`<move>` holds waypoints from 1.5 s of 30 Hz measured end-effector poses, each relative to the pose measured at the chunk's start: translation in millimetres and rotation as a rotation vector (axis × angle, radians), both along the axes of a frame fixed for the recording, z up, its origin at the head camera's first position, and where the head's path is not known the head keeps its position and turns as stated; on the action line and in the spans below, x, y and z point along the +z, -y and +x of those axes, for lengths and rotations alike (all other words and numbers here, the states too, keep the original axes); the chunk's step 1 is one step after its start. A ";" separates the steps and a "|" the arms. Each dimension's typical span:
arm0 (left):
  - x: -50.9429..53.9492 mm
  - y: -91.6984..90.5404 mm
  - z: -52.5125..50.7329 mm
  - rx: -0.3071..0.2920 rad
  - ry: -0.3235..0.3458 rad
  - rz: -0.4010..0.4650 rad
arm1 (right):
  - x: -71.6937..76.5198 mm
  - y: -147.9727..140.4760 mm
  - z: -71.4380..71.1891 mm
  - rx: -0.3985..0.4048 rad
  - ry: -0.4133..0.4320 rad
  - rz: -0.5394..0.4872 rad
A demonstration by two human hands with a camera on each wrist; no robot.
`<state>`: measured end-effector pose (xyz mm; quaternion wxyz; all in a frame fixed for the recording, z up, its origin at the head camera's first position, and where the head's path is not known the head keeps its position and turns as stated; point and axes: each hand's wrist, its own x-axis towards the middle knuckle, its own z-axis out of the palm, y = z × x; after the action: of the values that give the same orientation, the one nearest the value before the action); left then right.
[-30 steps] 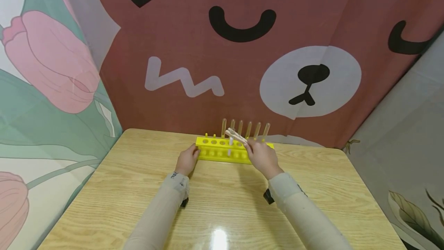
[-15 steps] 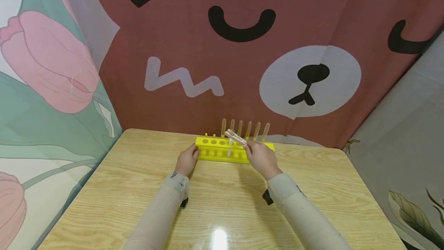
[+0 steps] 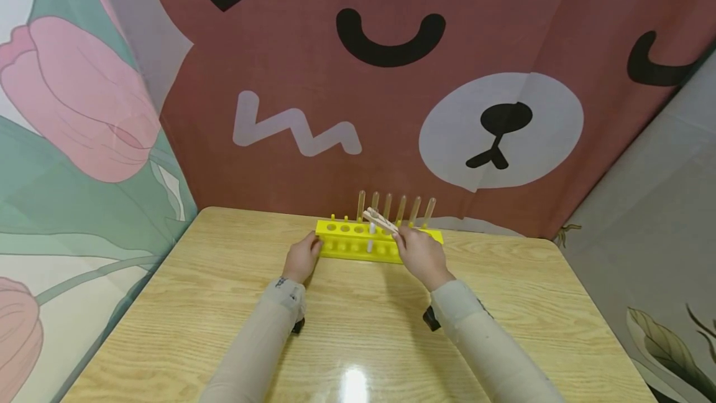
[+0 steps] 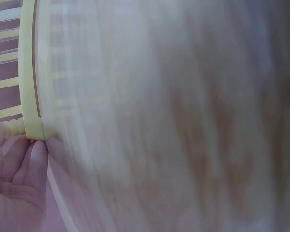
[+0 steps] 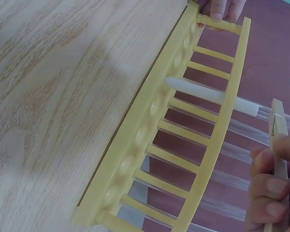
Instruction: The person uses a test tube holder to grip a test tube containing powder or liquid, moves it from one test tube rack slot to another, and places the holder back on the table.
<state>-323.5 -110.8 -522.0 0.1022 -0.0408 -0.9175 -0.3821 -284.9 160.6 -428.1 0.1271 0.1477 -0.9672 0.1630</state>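
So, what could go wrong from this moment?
The wooden clip meets the white-filled tube only near its top, so the tube might slip or tilt.
The right hand appears close to the clear tubes behind and could knock them.
The left hand steadies only one end of the rack; the other might swing.

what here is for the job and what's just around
Likely used:
wooden test tube clamp, in the right hand
white-filled test tube
yellow test tube rack, touched by left hand

Likely just around:
clear upside-down test tubes
bear-print backdrop
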 end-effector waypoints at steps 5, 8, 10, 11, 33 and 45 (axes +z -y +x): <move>-0.3 0.0 0.3 -0.002 0.000 0.004 | 1.3 0.7 0.7 -0.017 0.028 -0.013; -1.3 0.4 0.2 -0.005 -0.009 0.010 | 2.3 1.1 0.8 -0.022 0.050 -0.024; -1.9 0.6 -0.1 -0.004 -0.011 0.010 | 2.5 1.2 0.6 -0.022 0.061 -0.032; -2.1 0.7 -0.3 -0.004 -0.011 0.011 | 2.5 1.2 0.4 -0.020 0.064 -0.037; -6.2 2.8 -3.0 -0.018 -0.031 0.003 | 4.5 0.7 -0.2 -0.016 0.101 -0.113; -6.3 3.0 -3.2 -0.015 -0.010 0.002 | 3.0 1.6 -2.0 -0.052 0.121 -0.138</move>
<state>-326.7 -113.8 -528.3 0.1040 -0.0497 -0.9163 -0.3834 -286.9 159.0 -425.1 0.0824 0.1033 -0.9631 0.2345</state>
